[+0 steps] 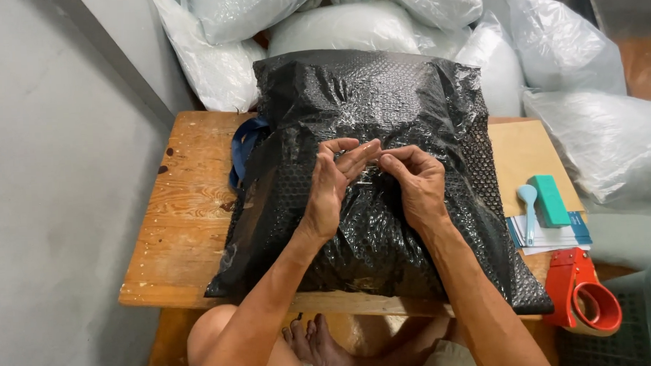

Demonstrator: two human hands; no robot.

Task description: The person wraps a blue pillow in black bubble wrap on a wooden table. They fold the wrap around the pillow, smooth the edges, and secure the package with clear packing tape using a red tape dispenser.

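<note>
Bare feet (318, 345) and knees show lowest in the view, under the front edge of a wooden bench (186, 231), and two forearms rise from there to the middle of a large parcel wrapped in black bubble wrap (370, 116) that covers most of the bench top. On its upper face the left hand (333, 186) stands half open, fingers curled, its fingertips pinching at a small glinting strip that looks like clear tape (365, 180); the right hand (417, 183) meets it from the other side, thumb and forefinger pressed together on the same spot. Judging by this, the step in hand is sealing or picking at a tape seam on the wrap; I cannot tell whether the tape is being laid down or lifted. The next move seems to call for a firm pinch on the thin film and a steady pull or press along the seam without tearing the bubbles. One blue strap (243, 151) pokes out at the parcel's left side. At the right end of the bench lie one red tape dispenser (582, 293), one green block (550, 199), one pale blue spoon-shaped tool (528, 210), a small stack of papers (554, 236) and one brown envelope (523, 151). Beyond the bench at least seven clear plastic bags (342, 27) of pale filling are heaped against the wall.
</note>
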